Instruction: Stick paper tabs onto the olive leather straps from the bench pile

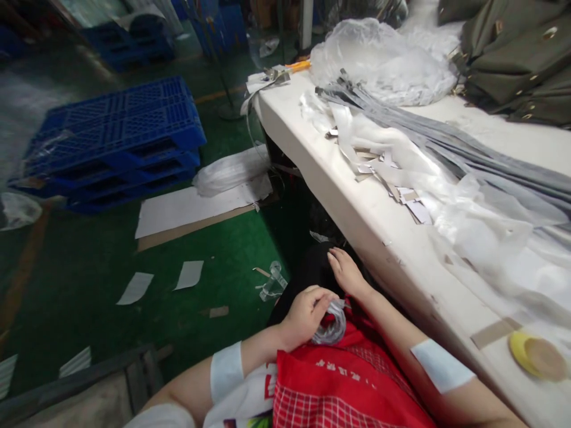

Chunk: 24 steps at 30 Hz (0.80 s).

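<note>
My left hand [310, 309] is closed on a coiled translucent greyish strip [332, 330] in my lap, its thumb and fingers at the coil's upper edge. The coil rests against a red apron [339, 380]. My right hand [345, 270] lies on my dark-clad knee beside the table edge. Its fingers are stretched out and it holds nothing. A pale blue patch [227, 368] is on the left arm, and another pale blue patch [441, 364] is on the right forearm.
The white table [321, 160] carries long grey strips [428, 134], clear plastic film [388, 59], cut card pieces [397, 184], a yellow tape roll [537, 355] and dark green fabric items [517, 59]. Blue pallets [120, 131] and a white sheet [187, 211] lie on the green floor.
</note>
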Each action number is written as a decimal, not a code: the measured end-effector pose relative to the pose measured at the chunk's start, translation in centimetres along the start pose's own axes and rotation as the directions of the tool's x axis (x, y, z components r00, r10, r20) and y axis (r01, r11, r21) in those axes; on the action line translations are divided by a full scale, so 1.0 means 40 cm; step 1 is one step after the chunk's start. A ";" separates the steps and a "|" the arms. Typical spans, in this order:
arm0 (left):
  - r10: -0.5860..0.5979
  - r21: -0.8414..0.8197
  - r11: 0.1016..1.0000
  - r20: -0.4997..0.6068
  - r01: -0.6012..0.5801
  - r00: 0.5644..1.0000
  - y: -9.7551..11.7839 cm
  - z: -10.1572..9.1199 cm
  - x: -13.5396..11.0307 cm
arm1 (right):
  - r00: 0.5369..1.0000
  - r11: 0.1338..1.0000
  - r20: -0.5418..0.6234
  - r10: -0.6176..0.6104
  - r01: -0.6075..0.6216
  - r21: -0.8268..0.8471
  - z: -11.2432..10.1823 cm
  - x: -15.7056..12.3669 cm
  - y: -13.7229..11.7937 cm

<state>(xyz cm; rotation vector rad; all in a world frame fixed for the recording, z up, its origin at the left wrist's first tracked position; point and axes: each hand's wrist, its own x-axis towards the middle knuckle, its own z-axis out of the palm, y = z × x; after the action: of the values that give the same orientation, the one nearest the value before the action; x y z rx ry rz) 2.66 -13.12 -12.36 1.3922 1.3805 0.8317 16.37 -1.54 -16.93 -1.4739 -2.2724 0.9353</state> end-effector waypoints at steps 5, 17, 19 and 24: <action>0.132 0.122 0.982 0.110 -0.145 0.985 0.044 0.026 -0.037 | 0.995 0.995 -0.077 -0.065 0.070 0.069 -0.056 -0.155 -0.015; 0.124 0.187 0.947 0.537 -0.260 0.834 0.094 0.233 0.021 | 0.722 0.928 -0.692 0.031 -0.278 -0.249 -0.278 -0.537 0.109; 0.110 0.183 0.951 0.548 -0.248 0.829 0.108 0.263 0.042 | 0.737 0.860 -0.675 0.038 -0.369 -0.354 -0.297 -0.538 0.132; 0.112 0.174 0.949 0.594 -0.263 0.797 0.152 0.316 0.083 | 0.803 0.767 -0.588 0.101 -0.439 -0.468 -0.329 -0.515 0.145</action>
<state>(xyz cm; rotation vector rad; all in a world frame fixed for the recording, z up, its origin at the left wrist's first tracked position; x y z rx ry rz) 16.88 -11.31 -10.91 1.8157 0.8900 0.3003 36.81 -13.44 -8.45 -2.0487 -1.9994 -0.2029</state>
